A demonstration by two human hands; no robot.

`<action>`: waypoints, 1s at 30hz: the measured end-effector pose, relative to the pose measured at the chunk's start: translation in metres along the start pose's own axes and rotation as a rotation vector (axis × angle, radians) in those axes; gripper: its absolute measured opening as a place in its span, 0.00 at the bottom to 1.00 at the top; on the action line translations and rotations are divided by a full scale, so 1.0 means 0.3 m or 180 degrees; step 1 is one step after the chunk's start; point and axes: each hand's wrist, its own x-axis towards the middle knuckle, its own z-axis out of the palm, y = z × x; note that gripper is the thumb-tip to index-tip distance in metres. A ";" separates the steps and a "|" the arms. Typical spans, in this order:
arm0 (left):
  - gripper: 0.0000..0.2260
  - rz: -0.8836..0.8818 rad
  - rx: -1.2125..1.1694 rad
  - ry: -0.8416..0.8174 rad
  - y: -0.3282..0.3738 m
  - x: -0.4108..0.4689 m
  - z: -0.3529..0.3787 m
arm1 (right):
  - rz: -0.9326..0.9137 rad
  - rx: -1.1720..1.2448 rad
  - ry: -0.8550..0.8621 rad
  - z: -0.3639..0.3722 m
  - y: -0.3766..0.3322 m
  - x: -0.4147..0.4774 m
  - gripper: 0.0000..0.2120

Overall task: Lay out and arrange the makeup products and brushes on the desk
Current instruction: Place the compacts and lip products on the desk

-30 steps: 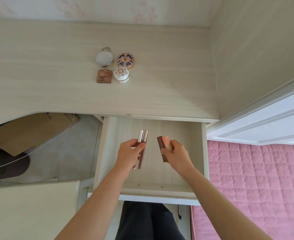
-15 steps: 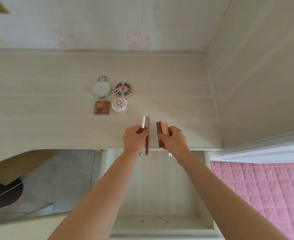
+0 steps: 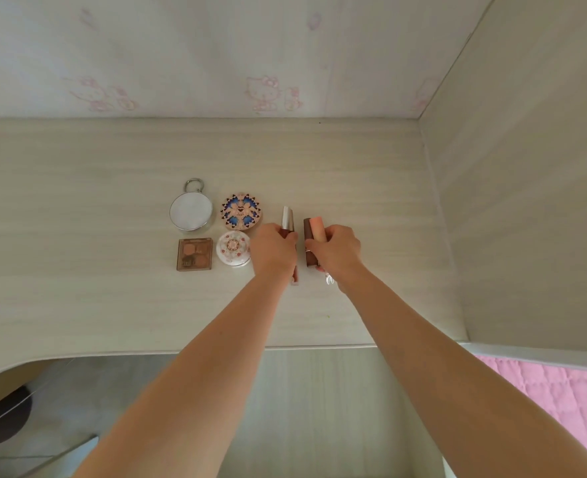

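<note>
On the pale worktop [image 3: 78, 270], a mirror compact [image 3: 190, 212] lies at the far left of a square of four, with a brown palette [image 3: 194, 254] nearer the person. Just to their right lie a blue-patterned compact [image 3: 240, 211] and a white round one [image 3: 233, 253]. Beside these, the left grip [image 3: 273, 251] is curled round a slim gloss [image 3: 287, 219]. Its long axis runs near to far, the silver cap points at the wall, and its red end shows below the hand. Just apart to the right, the right grip [image 3: 336, 251] clasps a brown lipstick [image 3: 308, 236] and a peach tube [image 3: 318, 228] side by side, both lengthwise and pointing to the wall. Whether the tubes touch the worktop is unclear. A pink quilt [image 3: 561, 391] shows at the lower right.
</note>
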 end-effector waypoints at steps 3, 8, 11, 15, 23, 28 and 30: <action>0.07 0.0035 0.0182 0.0024 0.002 0.029 -0.001 | -0.0036 -0.0171 0.0005 0.017 -0.020 0.019 0.08; 0.08 0.0096 0.0401 0.0054 0.003 0.049 -0.006 | -0.0065 -0.0271 0.0028 0.029 -0.031 0.028 0.08; 0.08 0.0129 0.0364 0.0036 -0.005 0.047 -0.010 | -0.0065 -0.0337 0.0071 0.030 -0.029 0.023 0.09; 0.06 0.0168 0.0281 0.0085 -0.018 0.033 -0.009 | -0.0189 -0.0654 0.0129 0.025 -0.033 0.013 0.07; 0.05 0.0451 0.0704 0.0101 -0.029 0.009 0.001 | -0.0398 -0.0923 0.0187 -0.010 -0.040 -0.010 0.06; 0.09 0.0604 0.0710 0.0030 -0.056 0.006 0.005 | -0.0504 -0.1098 0.0126 -0.034 -0.036 -0.026 0.10; 0.09 0.0694 0.0685 -0.0008 -0.069 0.004 0.004 | -0.0496 -0.1074 0.0075 -0.041 -0.030 -0.031 0.13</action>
